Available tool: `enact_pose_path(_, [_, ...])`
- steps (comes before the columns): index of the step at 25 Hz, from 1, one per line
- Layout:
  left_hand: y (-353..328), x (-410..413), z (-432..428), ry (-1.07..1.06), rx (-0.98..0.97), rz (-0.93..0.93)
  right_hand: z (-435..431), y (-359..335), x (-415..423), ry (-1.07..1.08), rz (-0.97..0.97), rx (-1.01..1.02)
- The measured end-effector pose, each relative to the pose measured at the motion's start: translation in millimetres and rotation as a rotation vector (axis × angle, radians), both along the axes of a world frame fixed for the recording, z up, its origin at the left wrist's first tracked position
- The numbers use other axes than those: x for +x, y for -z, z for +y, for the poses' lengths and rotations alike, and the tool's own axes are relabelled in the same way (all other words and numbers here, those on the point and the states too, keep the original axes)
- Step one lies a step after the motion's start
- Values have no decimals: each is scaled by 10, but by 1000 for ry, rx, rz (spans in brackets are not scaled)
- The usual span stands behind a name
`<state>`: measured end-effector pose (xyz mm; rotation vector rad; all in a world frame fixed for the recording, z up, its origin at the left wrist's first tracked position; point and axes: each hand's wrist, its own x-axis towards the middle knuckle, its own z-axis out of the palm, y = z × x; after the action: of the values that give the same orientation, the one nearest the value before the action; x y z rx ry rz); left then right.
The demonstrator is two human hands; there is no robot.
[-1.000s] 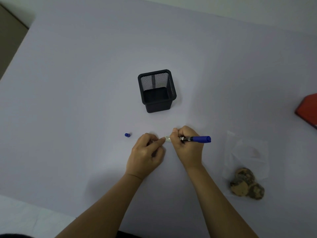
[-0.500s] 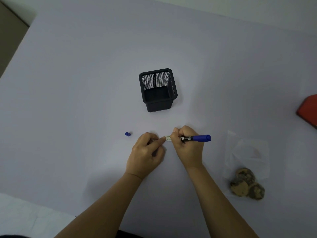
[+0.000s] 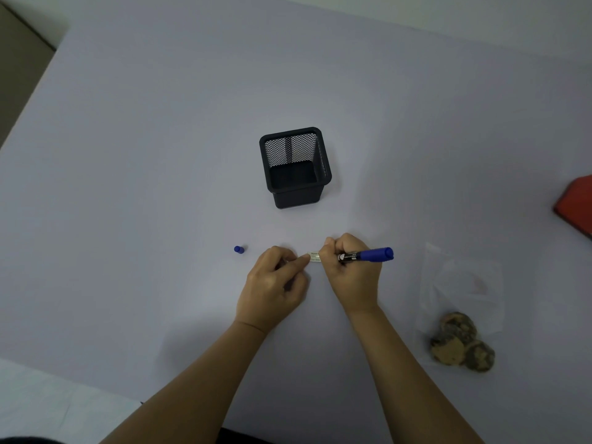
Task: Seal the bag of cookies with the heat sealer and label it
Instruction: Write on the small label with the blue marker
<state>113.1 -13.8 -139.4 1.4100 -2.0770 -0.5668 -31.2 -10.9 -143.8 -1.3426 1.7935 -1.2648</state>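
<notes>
A small white label (image 3: pixel 314 256) lies on the pale table between my hands. My left hand (image 3: pixel 275 286) presses a fingertip on the label's left end, its other fingers curled. My right hand (image 3: pixel 350 274) grips a blue marker (image 3: pixel 368 255) with its tip down at the label; the tip is hidden by my fingers. The marker's blue cap (image 3: pixel 239 249) lies to the left. A clear bag of cookies (image 3: pixel 461 315) lies flat at the right, with three cookies (image 3: pixel 461 342) at its near end.
A black mesh pen holder (image 3: pixel 296 168) stands just beyond my hands, nothing inside it. A red object (image 3: pixel 576 203) is cut off by the right edge. The table's left edge (image 3: pixel 28 107) runs diagonally at the far left.
Nothing has visibly changed apart from a slight shift of the camera; both hands stay at the label.
</notes>
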Motion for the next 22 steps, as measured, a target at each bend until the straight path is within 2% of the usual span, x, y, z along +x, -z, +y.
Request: enact_pose_path(22, [2, -3, -1, 3, -14, 10, 2, -19, 1, 7, -20, -25])
